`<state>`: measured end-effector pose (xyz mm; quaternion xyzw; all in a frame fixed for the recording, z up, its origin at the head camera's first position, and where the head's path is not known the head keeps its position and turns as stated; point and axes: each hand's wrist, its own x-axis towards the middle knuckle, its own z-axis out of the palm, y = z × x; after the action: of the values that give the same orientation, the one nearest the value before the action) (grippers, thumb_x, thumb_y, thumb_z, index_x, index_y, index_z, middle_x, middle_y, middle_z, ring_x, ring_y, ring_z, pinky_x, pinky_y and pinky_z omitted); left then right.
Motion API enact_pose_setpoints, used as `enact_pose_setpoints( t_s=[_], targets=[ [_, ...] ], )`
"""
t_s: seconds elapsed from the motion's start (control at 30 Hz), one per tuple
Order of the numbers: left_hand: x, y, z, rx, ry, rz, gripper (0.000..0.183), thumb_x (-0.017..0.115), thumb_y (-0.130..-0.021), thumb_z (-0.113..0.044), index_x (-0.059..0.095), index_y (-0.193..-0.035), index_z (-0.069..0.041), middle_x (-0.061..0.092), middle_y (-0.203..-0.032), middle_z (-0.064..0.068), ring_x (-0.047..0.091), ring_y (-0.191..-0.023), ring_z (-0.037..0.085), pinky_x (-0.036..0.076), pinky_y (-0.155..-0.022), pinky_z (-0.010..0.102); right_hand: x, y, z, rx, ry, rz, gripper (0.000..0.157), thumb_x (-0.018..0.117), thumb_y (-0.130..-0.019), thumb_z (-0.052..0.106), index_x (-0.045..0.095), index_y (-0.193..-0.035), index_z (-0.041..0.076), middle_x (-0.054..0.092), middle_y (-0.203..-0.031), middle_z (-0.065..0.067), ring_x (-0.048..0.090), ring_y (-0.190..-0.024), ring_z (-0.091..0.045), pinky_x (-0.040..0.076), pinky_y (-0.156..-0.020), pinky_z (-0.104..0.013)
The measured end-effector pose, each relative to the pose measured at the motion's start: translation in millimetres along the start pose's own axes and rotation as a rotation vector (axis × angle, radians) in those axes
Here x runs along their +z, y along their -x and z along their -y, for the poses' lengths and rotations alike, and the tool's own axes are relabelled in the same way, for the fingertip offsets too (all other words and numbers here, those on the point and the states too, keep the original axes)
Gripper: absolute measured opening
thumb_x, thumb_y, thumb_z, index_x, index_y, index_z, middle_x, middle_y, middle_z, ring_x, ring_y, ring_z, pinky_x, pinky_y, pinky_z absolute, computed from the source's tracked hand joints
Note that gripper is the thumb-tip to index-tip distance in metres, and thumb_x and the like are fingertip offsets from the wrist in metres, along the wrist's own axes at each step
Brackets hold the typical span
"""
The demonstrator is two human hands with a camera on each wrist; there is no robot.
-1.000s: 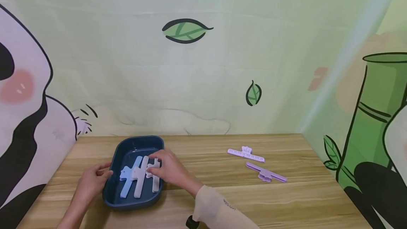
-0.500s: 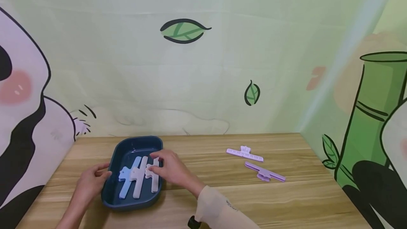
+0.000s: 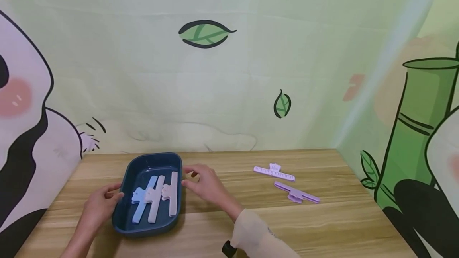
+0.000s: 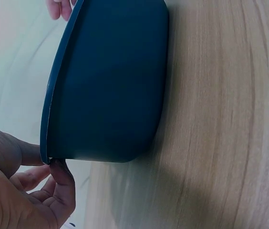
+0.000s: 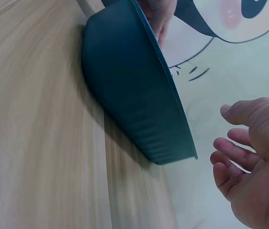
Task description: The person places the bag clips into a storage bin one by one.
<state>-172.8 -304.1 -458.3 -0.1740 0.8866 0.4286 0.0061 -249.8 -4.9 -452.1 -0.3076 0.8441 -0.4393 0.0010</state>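
Observation:
In the head view, a dark blue plastic basin [image 3: 145,233] stands at the left of the table. Three clips lie side by side in it: a light blue clip [image 3: 144,202], a whitish clip [image 3: 156,200] and another pale clip [image 3: 173,194] at the right. My left hand [image 3: 99,205] pinches the basin's left rim; the left wrist view shows thumb and finger on either side of the edge. Just outside the right rim is my right hand [image 3: 208,184], holding nothing. The right wrist view shows its fingers [image 5: 237,155] loosely bent and apart from the basin [image 5: 129,90].
To the right on the wooden table [image 3: 222,226] lie a pale lilac clip [image 3: 274,173] with ruler marks and a purple clip [image 3: 297,192]. A printed cloth backdrop [image 3: 150,71] rises behind the table.
My right hand has let go of the rightmost pale clip and moved right, out of the basin. That clip now lies beside the other two. The left hand stays at the rim.

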Motion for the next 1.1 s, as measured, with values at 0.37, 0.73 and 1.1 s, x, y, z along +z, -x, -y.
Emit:
enact_pose_setpoints(
  t_s=[0.37, 0.73, 1.1],
  targets=[
    [-0.3, 2.0, -1.4, -0.004, -0.005, -0.001, 0.047, 0.057, -0.106, -0.017, 0.049, -0.143, 0.011, 0.052, -0.133, 0.043, 0.057, -0.114, 0.053, 0.053, -0.086, 0.054, -24.3, 10.5, -15.7, 0.024, -0.006, -0.079, 0.040, 0.075, -0.097, 0.024, 0.069, -0.131, 0.005, 0.071, -0.124, -0.009, 0.064, -0.108, -0.026, 0.056, -0.090, -0.043],
    [-0.5, 1.8, -0.7, 0.026, -0.001, 0.001, 0.046, 0.058, -0.106, -0.016, 0.050, -0.142, 0.012, 0.055, -0.129, 0.042, 0.061, -0.107, 0.048, 0.055, -0.077, 0.045, -48.0, 21.0, -37.0, 0.041, 0.001, -0.191, 0.037, 0.075, -0.096, 0.020, 0.070, -0.127, 0.001, 0.072, -0.118, -0.013, 0.067, -0.105, -0.031, 0.054, -0.089, -0.043],
    [-0.2, 0.3, -1.4, 0.011, -0.003, 0.006, 0.046, 0.057, -0.106, -0.014, 0.049, -0.143, 0.012, 0.056, -0.128, 0.042, 0.061, -0.106, 0.047, 0.055, -0.075, 0.042, -74.4, 30.4, -59.1, 0.070, 0.007, -0.303, 0.034, 0.075, -0.093, 0.016, 0.072, -0.122, -0.002, 0.073, -0.116, -0.017, 0.067, -0.102, -0.033, 0.054, -0.086, -0.048]
  ],
)
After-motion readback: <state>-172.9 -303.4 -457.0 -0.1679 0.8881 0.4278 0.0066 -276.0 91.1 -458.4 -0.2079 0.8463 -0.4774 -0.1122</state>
